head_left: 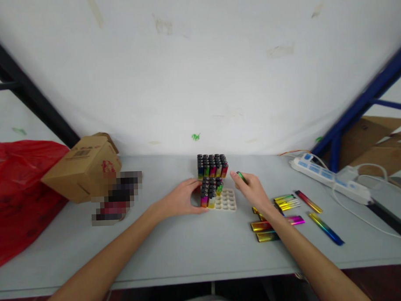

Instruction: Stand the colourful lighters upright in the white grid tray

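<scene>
A white tray with round-cornered sockets stands on the table, its left part filled with upright lighters with black tops and shiny coloured bodies. My left hand is closed around the tray's left side, thumb near the front corner and fingers behind. Just right of the tray, my right hand pinches a lighter with a green body, tilted and partly hidden by the fingers. Behind the tray stands a full block of upright lighters. Several loose shiny lighters lie under and beside my right forearm.
More loose coloured lighters lie at the right on the grey table. A white power strip with cables is farther right. On the left are a cardboard box, a red plastic bag and a pixelated dark object.
</scene>
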A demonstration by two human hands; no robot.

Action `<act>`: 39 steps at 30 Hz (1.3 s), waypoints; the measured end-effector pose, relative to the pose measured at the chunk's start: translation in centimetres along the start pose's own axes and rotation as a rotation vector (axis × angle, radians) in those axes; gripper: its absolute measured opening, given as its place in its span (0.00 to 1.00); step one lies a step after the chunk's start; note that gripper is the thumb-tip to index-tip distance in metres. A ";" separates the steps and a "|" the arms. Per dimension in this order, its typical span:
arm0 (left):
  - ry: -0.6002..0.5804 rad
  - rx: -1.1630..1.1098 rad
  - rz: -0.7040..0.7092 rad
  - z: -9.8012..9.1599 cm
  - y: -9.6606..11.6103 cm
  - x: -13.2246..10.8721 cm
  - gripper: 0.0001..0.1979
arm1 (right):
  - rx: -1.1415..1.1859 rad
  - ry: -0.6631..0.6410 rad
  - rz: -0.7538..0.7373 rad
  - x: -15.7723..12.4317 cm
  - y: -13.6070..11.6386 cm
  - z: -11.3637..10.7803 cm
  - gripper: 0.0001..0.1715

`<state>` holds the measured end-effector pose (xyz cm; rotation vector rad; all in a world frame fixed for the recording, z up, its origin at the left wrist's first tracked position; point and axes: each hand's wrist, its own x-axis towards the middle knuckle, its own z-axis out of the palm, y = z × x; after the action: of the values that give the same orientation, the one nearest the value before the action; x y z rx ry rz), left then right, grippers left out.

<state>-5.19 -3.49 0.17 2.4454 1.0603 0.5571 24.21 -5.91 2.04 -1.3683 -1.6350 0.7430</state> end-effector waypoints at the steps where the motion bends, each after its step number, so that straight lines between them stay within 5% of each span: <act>1: -0.001 0.000 0.002 0.0 0.0 0.0 0.32 | -0.033 0.010 -0.005 0.0 0.0 0.0 0.45; 10: -0.006 -0.002 0.013 0.0 -0.1 0.0 0.32 | -0.133 0.066 -0.114 -0.2 -0.1 0.7 0.29; 18: -0.001 -0.012 0.022 0.1 -0.2 0.0 0.32 | -0.139 0.063 -0.132 -0.4 -0.2 0.6 0.36; 33: -0.018 -0.023 0.008 -0.1 -0.1 0.0 0.32 | -0.066 -0.011 -0.132 -0.7 -0.9 0.0 0.29; 39: -0.008 -0.021 0.004 -0.1 -0.1 -0.1 0.34 | -0.120 -0.130 -0.357 -0.7 -1.1 -1.0 0.30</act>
<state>-5.31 -3.49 0.19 2.4300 1.0411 0.5562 24.57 -6.89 3.27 -1.0823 -1.9869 0.5372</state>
